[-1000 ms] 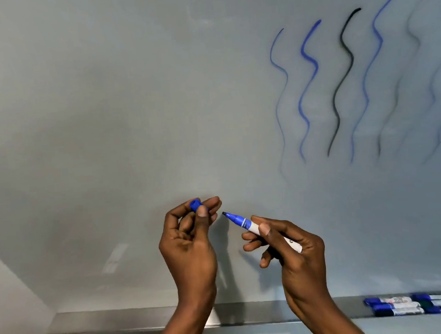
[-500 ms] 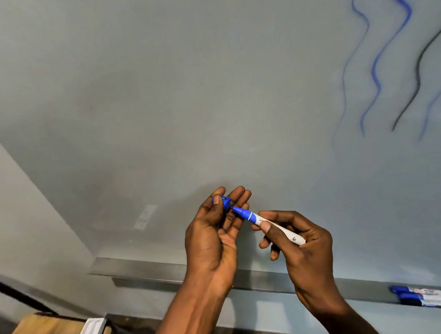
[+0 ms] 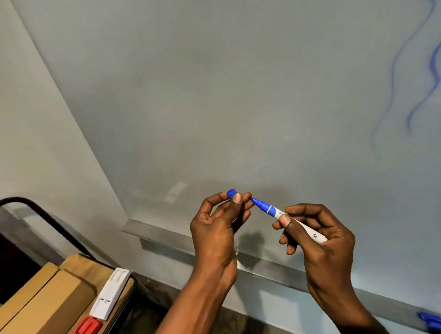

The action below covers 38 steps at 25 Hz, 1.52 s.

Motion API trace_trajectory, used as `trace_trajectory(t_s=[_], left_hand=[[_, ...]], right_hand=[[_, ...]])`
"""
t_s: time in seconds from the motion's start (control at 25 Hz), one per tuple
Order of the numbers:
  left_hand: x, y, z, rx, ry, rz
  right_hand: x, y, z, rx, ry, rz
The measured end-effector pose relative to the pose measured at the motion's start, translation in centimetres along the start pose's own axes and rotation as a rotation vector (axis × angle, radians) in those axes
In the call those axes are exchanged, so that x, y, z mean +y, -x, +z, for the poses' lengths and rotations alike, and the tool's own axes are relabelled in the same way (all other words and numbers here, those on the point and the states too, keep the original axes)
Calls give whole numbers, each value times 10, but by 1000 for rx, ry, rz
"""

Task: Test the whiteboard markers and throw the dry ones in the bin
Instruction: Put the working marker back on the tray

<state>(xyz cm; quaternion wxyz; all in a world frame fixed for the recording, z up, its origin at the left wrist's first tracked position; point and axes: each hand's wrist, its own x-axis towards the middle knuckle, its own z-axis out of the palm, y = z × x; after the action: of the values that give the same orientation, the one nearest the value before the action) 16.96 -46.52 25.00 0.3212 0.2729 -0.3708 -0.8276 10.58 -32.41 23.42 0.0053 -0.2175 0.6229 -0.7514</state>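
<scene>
Holding the marker (image 3: 290, 217) in the right hand (image 3: 321, 240): thumb on top near the white/blue band, index and other fingers curled underneath, grip pinching the white barrel mid-length. Barrel's rear end pokes out past the palm side, tip end sticks out up-left of the grip. Blue nib section fully exposed, uncapped.

Left hand (image 3: 218, 229) sits just beside it, to the left. Its grip pinches the blue cap (image 3: 231, 193) between thumb and fingertips, cap top showing above the thumbnail. Marker tip points straight at that pinch, and its nib end is right at the left fingertips; cannot tell if it touches the cap opening, fingers hide it.

Both forearms come up from the bottom edge, hands at the same height in front of the tray.

Bottom left, near: cardboard boxes (image 3: 39, 312) with a white and red plastic piece (image 3: 98, 305) lying along their right side, black curved bar (image 3: 48, 218) behind them.

Behind the hands: metal tray (image 3: 167, 238) along the whiteboard's lower edge, running down-right. More blue markers (image 3: 436, 322) lie on it at the far bottom right, well apart from the hands.

Farthest: whiteboard (image 3: 234, 87), wavy blue test lines (image 3: 434, 73) at upper right, one faint, one strong; a dark stroke end at the right edge.
</scene>
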Motion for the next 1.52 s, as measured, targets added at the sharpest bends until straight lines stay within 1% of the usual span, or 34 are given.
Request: trace_trajectory(t_s=[0.12, 0.2, 0.36, 0.68, 0.76, 0.84, 0.92, 1.0, 1.12, 1.24, 1.32, 1.52], left_hand=[[-12, 12, -7, -5, -204, 123], [-16, 20, -13, -15, -267, 150], [-26, 36, -27, -41, -433, 252], [-42, 66, -57, 6, -567, 344], [-44, 71, -70, 0, -714, 403], [-44, 77, -81, -65, -897, 452], [-43, 82, -92, -106, -973, 417], [-42, 86, -103, -117, -996, 358], [-39, 88, -113, -145, -1107, 346], [-42, 93, -116, -142, -1138, 333], [-44, 97, -122, -123, -1140, 340], [-42, 107, -145, -71, -1174, 328]], right_hand=[[-1, -8, -10, 9, -57, 6], [0, -14, -15, 3, -81, 12], [5, -16, -27, -82, -99, 58], [25, 8, -32, -254, -94, 150], [28, 13, -36, -311, -86, 173], [31, 17, -40, -409, -58, 190], [34, 20, -44, -528, -27, 209], [42, 24, -46, -628, 14, 265], [55, 31, -46, -728, 106, 316], [63, 45, -42, -738, 212, 237], [65, 53, -36, -759, 232, 187], [70, 64, -18, -811, 273, 160]])
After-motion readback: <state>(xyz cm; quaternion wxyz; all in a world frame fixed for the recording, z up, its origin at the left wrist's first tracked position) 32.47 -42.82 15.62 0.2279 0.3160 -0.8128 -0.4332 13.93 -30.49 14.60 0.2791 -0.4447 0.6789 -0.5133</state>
